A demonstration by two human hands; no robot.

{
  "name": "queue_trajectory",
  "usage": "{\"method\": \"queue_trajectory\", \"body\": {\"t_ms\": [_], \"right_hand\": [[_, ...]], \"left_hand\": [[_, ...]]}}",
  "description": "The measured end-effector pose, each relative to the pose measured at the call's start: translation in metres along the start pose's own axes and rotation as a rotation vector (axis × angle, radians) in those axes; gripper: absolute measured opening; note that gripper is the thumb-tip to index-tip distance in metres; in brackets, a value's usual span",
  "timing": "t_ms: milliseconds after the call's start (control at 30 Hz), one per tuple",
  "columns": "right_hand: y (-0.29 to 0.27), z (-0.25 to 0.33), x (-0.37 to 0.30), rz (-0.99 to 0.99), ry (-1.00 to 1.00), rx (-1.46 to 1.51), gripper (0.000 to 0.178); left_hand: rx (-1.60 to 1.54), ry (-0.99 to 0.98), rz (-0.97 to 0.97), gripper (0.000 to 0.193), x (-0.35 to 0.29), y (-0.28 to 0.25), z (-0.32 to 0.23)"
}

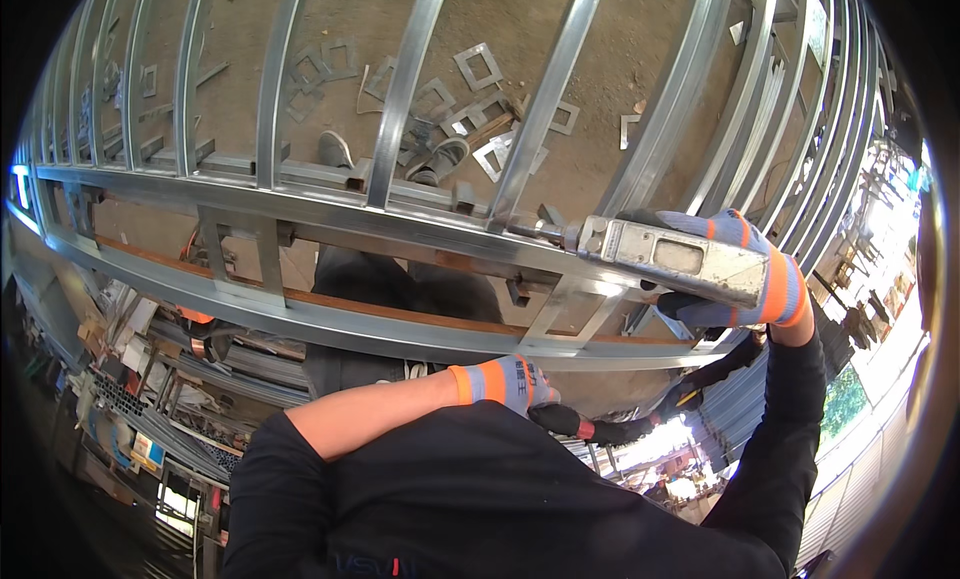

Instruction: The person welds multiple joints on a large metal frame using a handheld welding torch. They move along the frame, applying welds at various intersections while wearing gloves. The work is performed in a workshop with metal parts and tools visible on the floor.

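My right hand (pixel 775 274), in a grey and orange glove with dark fingers, is closed round a worn silver boxy tool (pixel 690 261). The tool's narrow front end points left and lies close to the joint of an upright bar and the long rail of a metal frame (pixel 330 211). I cannot tell whether it touches. My left hand (pixel 515 381), gloved alike, is held low in front of my body. Its fingers are curled at the end of a black tube with a red band (pixel 588 429), which runs off to the right beneath my right arm; the grip is partly hidden.
Parallel metal bars (pixel 408 89) stretch away from the rail. Beyond them, square metal frames (pixel 478 67) and a pair of shoes (pixel 437 161) lie on the brown ground. Stacked metal lengths (pixel 175 419) fill the lower left. A second rail (pixel 420 346) crosses close to my body.
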State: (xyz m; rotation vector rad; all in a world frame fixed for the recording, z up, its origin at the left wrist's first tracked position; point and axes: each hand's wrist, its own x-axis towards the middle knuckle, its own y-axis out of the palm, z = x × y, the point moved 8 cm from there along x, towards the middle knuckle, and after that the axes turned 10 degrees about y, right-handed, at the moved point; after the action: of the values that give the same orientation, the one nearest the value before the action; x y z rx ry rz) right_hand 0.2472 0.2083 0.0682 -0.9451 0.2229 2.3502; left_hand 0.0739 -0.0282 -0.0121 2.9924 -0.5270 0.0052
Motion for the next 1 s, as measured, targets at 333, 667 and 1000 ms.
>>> {"method": "queue_trajectory", "body": {"t_ms": [333, 667, 1000], "right_hand": [[0.003, 0.000, 0.000, -0.028, -0.208, 0.047, 0.073], [0.007, -0.007, 0.001, 0.089, -0.146, 0.065, 0.083], [0.005, 0.001, 0.003, 0.068, -0.108, 0.103, 0.081]], "left_hand": [[0.079, 0.009, 0.004, 0.029, 0.010, 0.005, 0.000], [0.125, 0.060, -0.104, 0.021, 0.009, 0.006, 0.000], [0.169, 0.068, -0.137, 0.018, 0.011, 0.014, 0.006]]}}
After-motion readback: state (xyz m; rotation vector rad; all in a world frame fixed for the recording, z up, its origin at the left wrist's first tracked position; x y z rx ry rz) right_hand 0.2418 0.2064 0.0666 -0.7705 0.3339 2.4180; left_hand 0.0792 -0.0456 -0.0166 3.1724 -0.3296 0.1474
